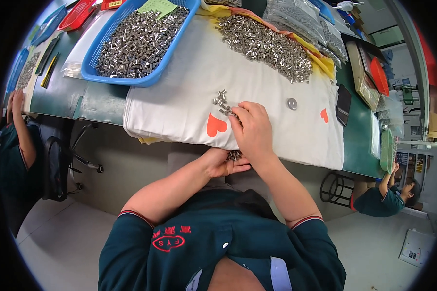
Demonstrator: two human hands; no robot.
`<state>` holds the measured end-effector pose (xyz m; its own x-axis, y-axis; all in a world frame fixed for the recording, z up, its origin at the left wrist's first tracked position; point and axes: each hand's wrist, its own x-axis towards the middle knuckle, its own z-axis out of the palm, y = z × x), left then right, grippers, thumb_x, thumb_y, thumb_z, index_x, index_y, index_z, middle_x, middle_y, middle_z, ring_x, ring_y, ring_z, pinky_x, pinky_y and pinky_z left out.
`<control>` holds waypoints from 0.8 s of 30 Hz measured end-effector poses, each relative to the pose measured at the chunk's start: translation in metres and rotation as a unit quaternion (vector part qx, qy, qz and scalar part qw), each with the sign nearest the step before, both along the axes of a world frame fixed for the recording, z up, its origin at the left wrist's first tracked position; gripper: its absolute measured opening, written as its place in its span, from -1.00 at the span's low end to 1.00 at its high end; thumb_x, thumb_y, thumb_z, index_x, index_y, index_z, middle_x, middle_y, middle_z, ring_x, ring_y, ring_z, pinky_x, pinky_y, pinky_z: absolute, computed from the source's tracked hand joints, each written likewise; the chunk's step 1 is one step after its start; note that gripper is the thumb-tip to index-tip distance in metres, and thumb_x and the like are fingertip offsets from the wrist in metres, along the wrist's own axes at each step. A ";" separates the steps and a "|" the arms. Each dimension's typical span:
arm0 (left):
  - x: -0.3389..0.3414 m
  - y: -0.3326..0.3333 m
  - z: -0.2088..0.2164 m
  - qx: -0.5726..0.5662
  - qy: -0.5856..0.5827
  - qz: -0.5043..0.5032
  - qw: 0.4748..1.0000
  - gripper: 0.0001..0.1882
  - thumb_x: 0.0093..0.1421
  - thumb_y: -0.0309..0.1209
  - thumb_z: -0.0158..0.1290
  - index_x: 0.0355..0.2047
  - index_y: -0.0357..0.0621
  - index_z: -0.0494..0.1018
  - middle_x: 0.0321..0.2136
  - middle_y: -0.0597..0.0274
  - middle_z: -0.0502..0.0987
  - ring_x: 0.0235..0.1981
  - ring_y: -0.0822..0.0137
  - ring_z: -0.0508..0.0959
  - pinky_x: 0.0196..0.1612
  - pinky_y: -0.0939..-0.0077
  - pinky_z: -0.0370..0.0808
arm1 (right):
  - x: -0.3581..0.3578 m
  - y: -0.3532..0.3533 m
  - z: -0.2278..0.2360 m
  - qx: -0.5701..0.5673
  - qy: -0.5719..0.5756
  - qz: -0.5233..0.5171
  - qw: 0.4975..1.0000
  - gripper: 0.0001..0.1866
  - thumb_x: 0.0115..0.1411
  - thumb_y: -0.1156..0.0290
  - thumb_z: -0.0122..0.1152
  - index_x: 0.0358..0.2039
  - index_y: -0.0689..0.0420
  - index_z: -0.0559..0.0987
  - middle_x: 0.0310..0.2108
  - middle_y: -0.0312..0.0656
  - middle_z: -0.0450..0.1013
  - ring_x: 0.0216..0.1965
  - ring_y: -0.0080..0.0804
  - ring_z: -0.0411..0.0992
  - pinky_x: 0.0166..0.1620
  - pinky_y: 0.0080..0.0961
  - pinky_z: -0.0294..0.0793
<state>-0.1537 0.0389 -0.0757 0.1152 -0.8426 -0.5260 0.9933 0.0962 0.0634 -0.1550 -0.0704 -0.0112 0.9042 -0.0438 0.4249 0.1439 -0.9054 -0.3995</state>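
Observation:
A small loose group of shiny metal cylinders (221,101) lies on the white cloth (179,102), just above a red heart print. My right hand (253,128) rests on the cloth beside them, fingers bent and closed, with some cylinders at its fingertips. Below the cloth's front edge, my left hand (222,165) is cupped palm up. Several more metal cylinders (234,155) sit in it, partly hidden by the cloth edge and my right wrist. Farther back on the cloth spreads a big pile of the same cylinders (267,46).
At the back left stands a blue basket (153,80) full of cylinders, a green paper on top. A round metal piece (292,104) lies to the right; a dark phone (343,104) is by the cloth's edge. Co-workers sit at far left and right, near a stool (336,189).

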 end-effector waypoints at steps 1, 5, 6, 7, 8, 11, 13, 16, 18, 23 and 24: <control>0.001 0.001 0.001 -0.001 0.000 -0.001 1.000 -0.63 0.28 -0.19 -0.37 -0.15 -0.18 0.30 -0.26 0.09 0.44 -0.22 0.20 0.49 -0.14 0.26 0.47 | -0.001 0.002 -0.001 -0.001 0.000 -0.001 1.000 -0.82 -0.08 0.51 0.15 -0.40 0.26 0.50 -0.33 -0.11 0.39 -0.25 -0.20 0.34 -0.19 -0.39 0.34; 0.000 0.000 0.011 -0.003 0.032 0.007 0.999 -0.63 0.27 -0.17 -0.36 -0.12 -0.17 0.27 -0.21 0.10 0.41 -0.22 0.19 0.49 -0.16 0.25 0.49 | -0.013 0.003 -0.006 0.024 -0.016 -0.007 1.000 -0.87 -0.09 0.54 0.14 -0.46 0.25 0.50 -0.36 -0.13 0.40 -0.27 -0.20 0.35 -0.22 -0.39 0.34; -0.001 -0.001 0.013 -0.002 0.044 0.012 0.999 -0.63 0.28 -0.19 -0.39 -0.13 -0.17 0.26 -0.21 0.09 0.40 -0.23 0.19 0.49 -0.14 0.25 0.47 | -0.018 0.003 -0.007 0.034 -0.020 -0.008 0.999 -0.89 -0.09 0.55 0.14 -0.47 0.25 0.50 -0.36 -0.14 0.40 -0.27 -0.20 0.35 -0.23 -0.39 0.35; -0.002 -0.002 0.013 -0.002 0.044 0.009 0.999 -0.63 0.28 -0.19 -0.39 -0.13 -0.17 0.26 -0.21 0.09 0.40 -0.23 0.19 0.49 -0.14 0.25 0.47 | -0.023 0.005 -0.007 0.034 -0.019 -0.011 0.999 -0.89 -0.09 0.55 0.14 -0.47 0.25 0.50 -0.36 -0.14 0.40 -0.27 -0.20 0.35 -0.23 -0.39 0.35; -0.003 -0.002 0.013 0.006 0.047 0.024 0.999 -0.64 0.27 -0.20 -0.36 -0.13 -0.20 0.26 -0.20 0.09 0.39 -0.21 0.20 0.48 -0.16 0.28 0.49 | -0.028 0.007 -0.006 0.042 -0.024 -0.011 0.999 -0.88 -0.10 0.56 0.15 -0.47 0.25 0.50 -0.37 -0.14 0.40 -0.27 -0.20 0.35 -0.23 -0.40 0.35; -0.006 -0.002 0.005 0.012 0.052 0.048 0.997 -0.65 0.27 -0.23 -0.33 -0.15 -0.25 0.26 -0.19 0.07 0.38 -0.17 0.22 0.46 -0.17 0.34 0.50 | -0.043 0.013 -0.004 0.047 -0.024 -0.008 0.999 -0.88 -0.12 0.57 0.16 -0.47 0.25 0.49 -0.36 -0.14 0.39 -0.26 -0.20 0.35 -0.23 -0.40 0.35; -0.008 -0.002 -0.011 0.010 0.054 0.060 0.997 -0.65 0.27 -0.24 -0.34 -0.16 -0.27 0.26 -0.19 0.06 0.37 -0.16 0.24 0.46 -0.16 0.36 0.49 | -0.054 0.017 -0.003 0.045 -0.019 -0.002 0.999 -0.87 -0.13 0.58 0.16 -0.47 0.25 0.49 -0.36 -0.14 0.39 -0.26 -0.20 0.35 -0.22 -0.40 0.36; -0.008 -0.002 -0.026 -0.089 0.105 0.057 0.989 -0.68 0.27 -0.25 -0.33 -0.18 -0.23 0.27 -0.23 0.10 0.39 -0.22 0.29 0.48 -0.22 0.40 0.52 | -0.073 0.019 -0.002 0.042 -0.014 0.044 0.998 -0.83 -0.17 0.61 0.18 -0.46 0.25 0.50 -0.35 -0.13 0.39 -0.27 -0.16 0.35 -0.23 -0.38 0.38; -0.008 -0.004 -0.018 -0.069 0.066 0.052 0.994 -0.65 0.27 -0.24 -0.33 -0.17 -0.28 0.26 -0.25 0.07 0.40 -0.25 0.28 0.49 -0.23 0.42 0.53 | -0.082 0.018 -0.001 0.041 0.000 0.066 0.997 -0.83 -0.17 0.62 0.17 -0.46 0.24 0.50 -0.34 -0.13 0.39 -0.27 -0.17 0.36 -0.23 -0.38 0.38; -0.004 -0.003 0.000 -0.033 0.054 0.038 0.997 -0.64 0.27 -0.23 -0.34 -0.14 -0.27 0.26 -0.24 0.03 0.41 -0.20 0.21 0.48 -0.17 0.33 0.50 | -0.057 0.006 0.015 0.072 -0.009 0.094 0.993 -0.83 -0.11 0.58 0.13 -0.41 0.25 0.48 -0.29 -0.11 0.37 -0.25 -0.17 0.35 -0.23 -0.38 0.37; -0.004 -0.004 0.003 0.023 0.045 0.035 0.998 -0.63 0.27 -0.23 -0.34 -0.12 -0.27 0.26 -0.23 0.02 0.42 -0.18 0.18 0.48 -0.15 0.30 0.49 | -0.040 0.002 0.017 0.072 -0.020 0.080 0.994 -0.83 -0.10 0.57 0.12 -0.41 0.25 0.49 -0.28 -0.09 0.38 -0.25 -0.16 0.35 -0.23 -0.37 0.38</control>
<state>-0.1579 0.0348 -0.0723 0.1234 -0.8092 -0.5744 0.9861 0.1647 -0.0202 -0.1949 -0.0680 0.0058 0.8873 0.0355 0.4598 0.2989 -0.8036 -0.5147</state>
